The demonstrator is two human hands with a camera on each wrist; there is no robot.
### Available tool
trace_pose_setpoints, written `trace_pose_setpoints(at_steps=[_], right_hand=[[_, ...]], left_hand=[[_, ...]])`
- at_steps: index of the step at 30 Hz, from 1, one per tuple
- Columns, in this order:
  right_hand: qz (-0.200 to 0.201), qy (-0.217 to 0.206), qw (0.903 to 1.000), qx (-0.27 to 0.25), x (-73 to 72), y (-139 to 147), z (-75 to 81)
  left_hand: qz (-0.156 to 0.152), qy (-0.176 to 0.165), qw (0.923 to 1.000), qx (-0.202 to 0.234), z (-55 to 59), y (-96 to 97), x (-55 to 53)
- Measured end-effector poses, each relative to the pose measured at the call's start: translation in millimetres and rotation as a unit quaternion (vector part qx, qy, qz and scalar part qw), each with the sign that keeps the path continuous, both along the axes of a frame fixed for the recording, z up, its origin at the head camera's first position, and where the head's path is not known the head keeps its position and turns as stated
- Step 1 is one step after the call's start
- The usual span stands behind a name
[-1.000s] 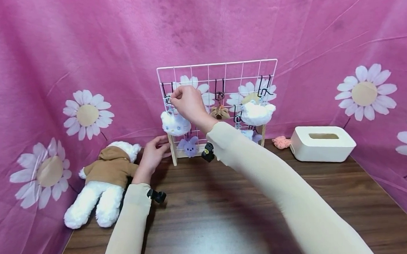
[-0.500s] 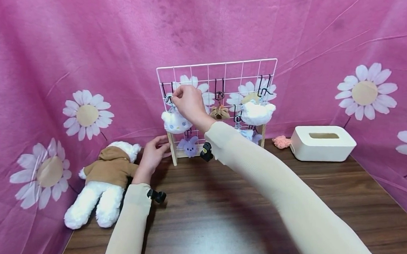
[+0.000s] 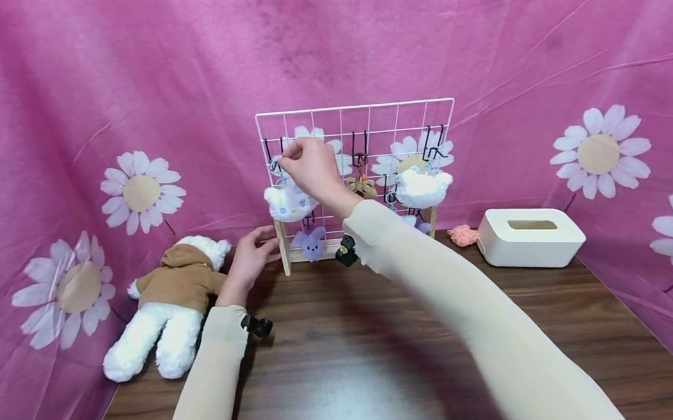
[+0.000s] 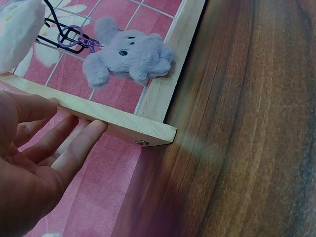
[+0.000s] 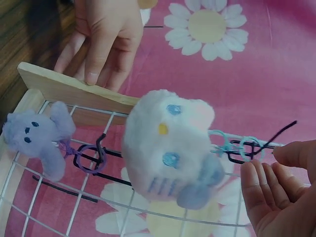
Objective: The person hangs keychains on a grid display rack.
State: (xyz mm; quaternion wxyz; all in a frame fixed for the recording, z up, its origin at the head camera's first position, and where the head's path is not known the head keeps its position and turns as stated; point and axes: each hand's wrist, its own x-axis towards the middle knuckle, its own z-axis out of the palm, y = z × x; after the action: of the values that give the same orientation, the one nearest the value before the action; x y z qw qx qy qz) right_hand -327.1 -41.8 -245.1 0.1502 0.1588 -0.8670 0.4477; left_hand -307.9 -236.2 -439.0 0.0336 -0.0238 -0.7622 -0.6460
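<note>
My right hand [image 3: 311,166] reaches to the upper left of a white wire grid rack [image 3: 356,106]. Thumb and fingertips pinch at the teal ring [image 5: 253,144] of a white plush keychain, beside the black hook [image 5: 236,157]. The white cat-faced plush [image 5: 165,143], with blue eyes and a yellow nose, hangs from that ring. My left hand [image 4: 37,163] touches the rack's left wooden leg [image 4: 121,121] with outstretched fingers along the outer side and the thumb tip at the front edge. Below the white plush hangs a lilac bunny keychain [image 4: 131,54].
A brown plush [image 3: 361,187] and a fluffy white plush [image 3: 423,187] hang farther right on the rack. A white plush toy in a brown hoodie [image 3: 174,297] lies left. At right are a pink tassel-like item [image 3: 463,235] and a cream tissue box [image 3: 494,242] on the wooden table [image 3: 323,365].
The white plush and my right fingertips have shifted slightly right relative to the rack. The left hand stays at the leg; the whole head view has moved a little.
</note>
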Motion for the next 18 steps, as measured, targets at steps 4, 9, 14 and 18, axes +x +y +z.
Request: trace_pose_setpoints(at_steps=[4,9,14,18], right_hand=[[0.01,0.006,0.9999,-0.005,11.5,11,6.2],[0.028,-0.003,0.9994,-0.018,33.6,40,13.3],[0.06,-0.03,0.9957,-0.063,57.0,84,10.5],[0.069,-0.052,0.9951,-0.049,74.9,130,-2.7]], left_hand=[[-0.002,-0.002,1.0,-0.001,0.1,-3.3,2.0],[0.004,-0.006,1.0,0.001,1.5,-6.8,4.8],[0.007,-0.006,1.0,-0.001,1.3,-7.3,3.4],[0.002,-0.006,1.0,-0.005,1.3,-7.0,0.6]])
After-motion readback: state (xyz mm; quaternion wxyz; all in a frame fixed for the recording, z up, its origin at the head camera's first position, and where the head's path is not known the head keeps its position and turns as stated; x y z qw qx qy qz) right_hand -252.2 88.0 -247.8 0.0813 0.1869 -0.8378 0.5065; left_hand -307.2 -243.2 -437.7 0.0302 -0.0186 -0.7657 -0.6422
